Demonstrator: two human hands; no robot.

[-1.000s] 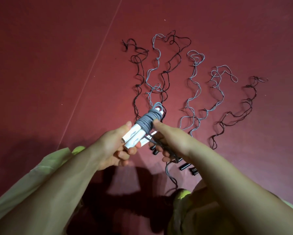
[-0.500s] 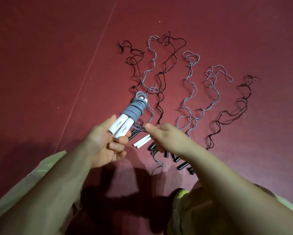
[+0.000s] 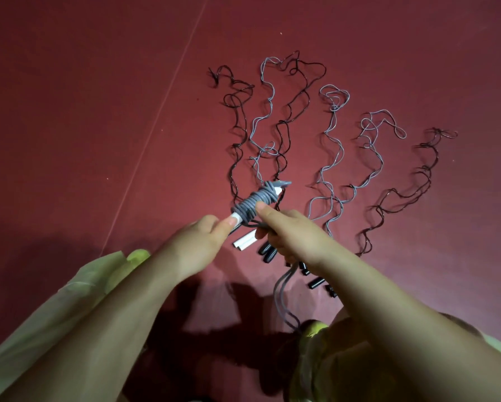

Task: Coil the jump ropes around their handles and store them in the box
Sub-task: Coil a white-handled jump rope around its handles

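Coiling grey rope [image 3: 253, 202] around white handles [image 3: 237, 216]

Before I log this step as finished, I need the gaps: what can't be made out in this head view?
- Storage box: not in the head view at all.
- Grey rope's free end: drops behind the yellow-green clothing at the bottom.
- Right hand's fingers: curled beneath the hand, so their grip on the rope is hidden.
- Black handles on the floor: partly covered by the right forearm; count unclear.
- Left hand's grip on the white handles: mostly hidden.
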